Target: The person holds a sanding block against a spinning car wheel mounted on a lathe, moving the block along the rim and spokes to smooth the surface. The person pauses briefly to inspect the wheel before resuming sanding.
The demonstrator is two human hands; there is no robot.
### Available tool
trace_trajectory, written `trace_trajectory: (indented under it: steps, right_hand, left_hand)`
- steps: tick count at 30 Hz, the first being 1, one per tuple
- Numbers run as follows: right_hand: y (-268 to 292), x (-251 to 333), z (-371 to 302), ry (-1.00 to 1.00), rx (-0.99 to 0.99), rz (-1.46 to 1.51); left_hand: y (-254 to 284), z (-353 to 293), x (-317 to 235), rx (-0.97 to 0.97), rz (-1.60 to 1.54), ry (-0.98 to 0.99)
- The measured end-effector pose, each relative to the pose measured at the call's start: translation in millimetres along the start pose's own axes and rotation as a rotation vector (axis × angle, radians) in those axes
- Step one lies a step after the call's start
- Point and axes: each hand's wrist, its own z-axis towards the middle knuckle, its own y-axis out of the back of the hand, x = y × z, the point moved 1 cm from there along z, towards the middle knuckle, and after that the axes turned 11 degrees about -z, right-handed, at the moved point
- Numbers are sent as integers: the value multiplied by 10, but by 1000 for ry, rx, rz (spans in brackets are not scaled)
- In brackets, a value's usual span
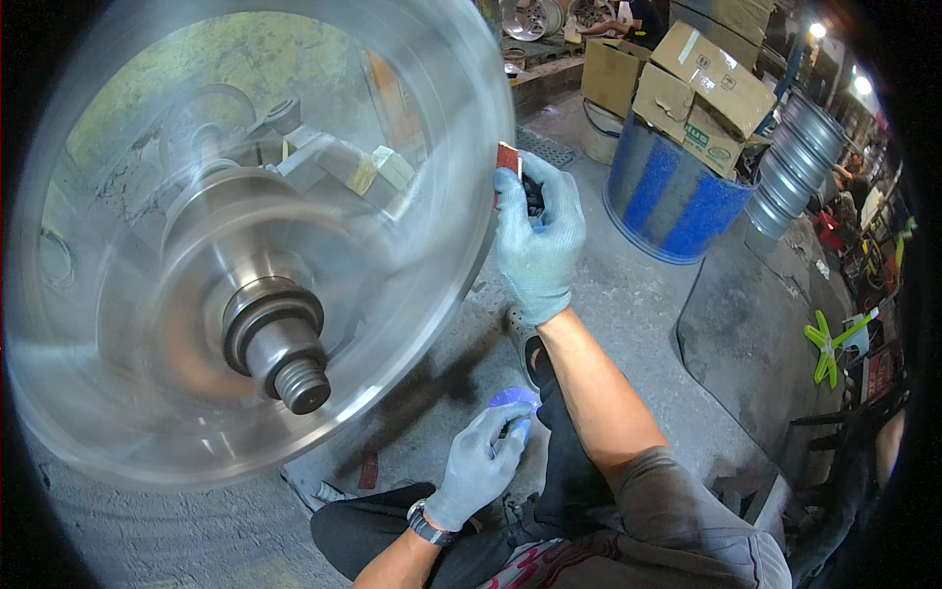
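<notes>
A car wheel rim (461, 265), blurred by spinning, turns on a steel shaft (285, 344) with a threaded end at the left. My right hand (540, 231), in a pale grey-blue knit glove, is closed on a red-brown piece of sandpaper (507, 158). It holds the sandpaper at the right outer edge of the rim; something dark shows inside the palm. Over my lap, my left hand (481, 466), gloved and wearing a wristwatch (430, 527), has its fingers closed at a purple round disc (515, 398). The glove covers part of this disc.
Cardboard boxes (711, 83) are piled on a blue drum (677, 196) at the far right, beside stacked silvery rims (800, 157). A dark mat (756, 334) covers floor on the right. A red-brown scrap (368, 470) lies below the wheel. Another person (643, 22) is at the back.
</notes>
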Motion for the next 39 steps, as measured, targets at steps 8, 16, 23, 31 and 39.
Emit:
trace_trajectory:
  steps: [8, 16, 23, 31, 39]
  right_hand:
    - [-10, -89, 27, -29, 0, 50]
    - [13, -115, 60, -6, -1, 29]
    - [14, -124, 66, -11, -1, 27]
    - [7, -81, 46, -27, 1, 78]
    - [19, -41, 27, 14, 4, 21]
  left_hand:
    - [0, -5, 8, -3, -8, 5]
    - [-10, -2, -28, -5, -20, 2]
    - [-12, -3, -36, -4, -17, 7]
    - [-20, -2, -20, -1, -10, 3]
    - [-17, -5, -28, -1, -2, -1]
